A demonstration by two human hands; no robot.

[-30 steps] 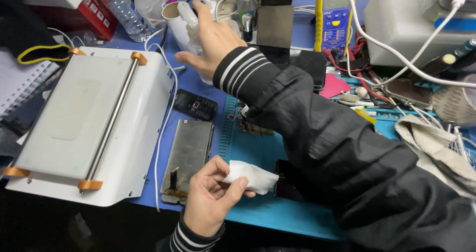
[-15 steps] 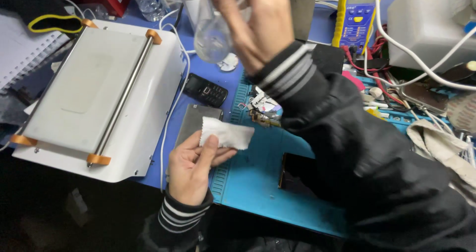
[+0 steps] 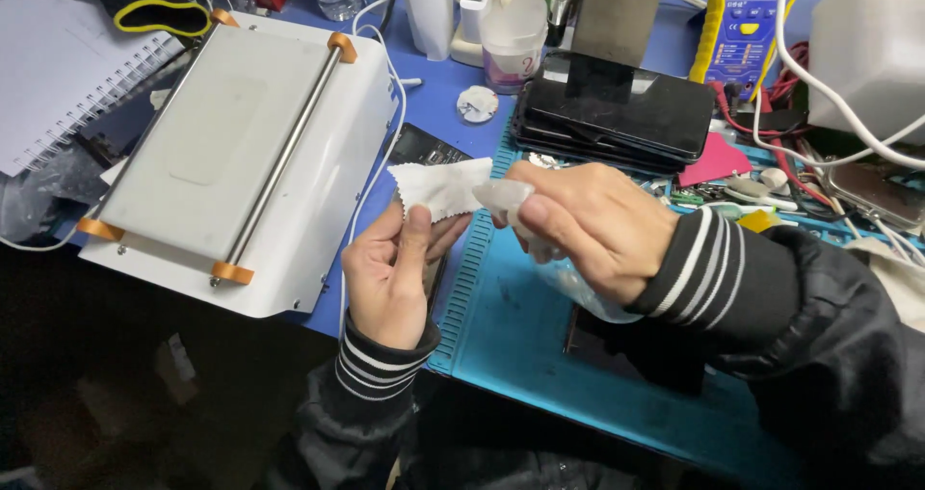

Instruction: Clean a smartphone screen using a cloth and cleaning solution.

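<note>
Here, gripping a white cloth between thumb and fingers of the left hand, closed on its lower edge and holding it up over the edge of the blue mat. Clutching a clear plastic bottle in the right hand, fingers wrapped round it, tipping its nozzle end toward the cloth, the tip just beside or touching the cloth's right edge; cannot tell which. Holding both hands close together above the left border of the mat, near the middle of the desk. Lying just behind the cloth, a small dark phone on the blue desk top. Sitting to the left, a white flat machine with a metal bar and orange end caps. Resting at the far left, a spiral notebook. Stacking up behind the right hand, several black phones, with a pink pick beside them. Standing at the back, a yellow meter and a white cup.
</note>
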